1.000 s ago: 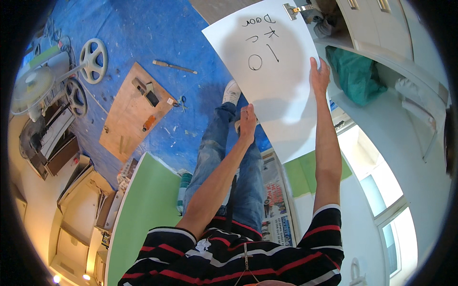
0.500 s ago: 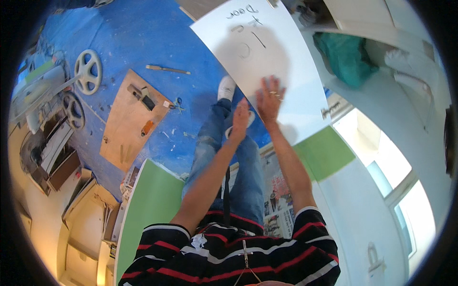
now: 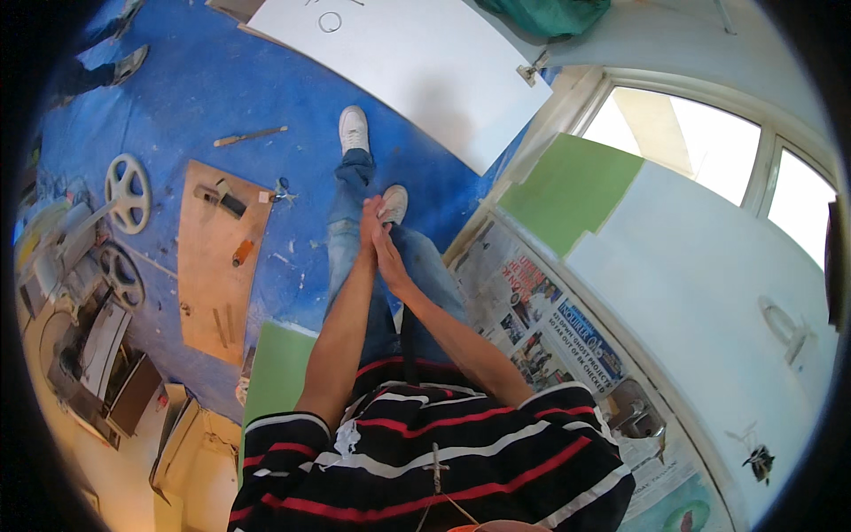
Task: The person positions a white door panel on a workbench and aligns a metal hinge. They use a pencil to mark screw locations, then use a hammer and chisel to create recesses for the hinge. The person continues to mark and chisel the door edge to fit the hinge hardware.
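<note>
My left hand [image 3: 369,226] and my right hand [image 3: 388,255] meet palm to palm in front of my legs. Their fingers are stretched out, and I see nothing held between them. Beyond them lies a large white door panel [image 3: 399,62] with dark hand-drawn marks near its far left part. A metal hinge [image 3: 529,71] sits on the panel's right edge. Neither hand touches the panel; a soft shadow falls on it.
Blue sheeting [image 3: 257,89] covers the floor. At left, a wooden board [image 3: 208,279] carries tools, with scissors [image 3: 282,189] at its edge and a brush-like tool [image 3: 251,136] beyond. Newspapers [image 3: 519,306] and a green panel [image 3: 572,195] are at right. Another person's shoes [image 3: 130,65] show far left.
My right hand has left the white panel and come against my left hand. The view has turned, so the panel sits farther up and the window at right shows more.
</note>
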`<state>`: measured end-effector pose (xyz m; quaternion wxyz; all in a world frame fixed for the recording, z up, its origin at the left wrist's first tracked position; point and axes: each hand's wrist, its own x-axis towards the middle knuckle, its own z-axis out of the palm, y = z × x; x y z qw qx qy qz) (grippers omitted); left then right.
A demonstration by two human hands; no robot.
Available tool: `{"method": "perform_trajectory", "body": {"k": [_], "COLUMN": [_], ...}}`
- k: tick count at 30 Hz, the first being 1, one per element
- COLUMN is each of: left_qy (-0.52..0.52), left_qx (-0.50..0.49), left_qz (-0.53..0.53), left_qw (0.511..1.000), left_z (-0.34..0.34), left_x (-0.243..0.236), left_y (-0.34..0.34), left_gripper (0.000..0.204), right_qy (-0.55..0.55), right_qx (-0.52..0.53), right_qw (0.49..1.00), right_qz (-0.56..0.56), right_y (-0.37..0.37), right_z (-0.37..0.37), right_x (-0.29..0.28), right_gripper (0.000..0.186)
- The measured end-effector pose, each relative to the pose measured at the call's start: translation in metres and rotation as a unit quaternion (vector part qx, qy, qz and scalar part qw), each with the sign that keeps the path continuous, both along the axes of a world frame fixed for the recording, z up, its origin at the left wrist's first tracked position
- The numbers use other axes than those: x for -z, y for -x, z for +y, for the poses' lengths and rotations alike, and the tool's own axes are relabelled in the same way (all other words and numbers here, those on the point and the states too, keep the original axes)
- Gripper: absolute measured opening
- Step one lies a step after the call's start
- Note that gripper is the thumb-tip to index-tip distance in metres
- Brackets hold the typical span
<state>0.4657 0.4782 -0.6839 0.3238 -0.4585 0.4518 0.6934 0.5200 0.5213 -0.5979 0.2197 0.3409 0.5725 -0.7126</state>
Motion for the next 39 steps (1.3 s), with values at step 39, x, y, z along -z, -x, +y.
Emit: {"method": "perform_trajectory", "body": {"k": [39], "left_qy": [0.412], "left_qx": [0.025], "left_qz": [-0.063], "left_qw": [0.908], "left_z": [-0.43], "left_x": [0.009], "left_y": [-0.571], "left_gripper": [0.031], "right_qy": [-0.085], "right_qx": [-0.767], "right_qw": [0.618], "right_qz": [0.147], "right_y": [-0.244], "right_z": [-0.488], "right_x": [0.293], "right_gripper": [0.033]}}
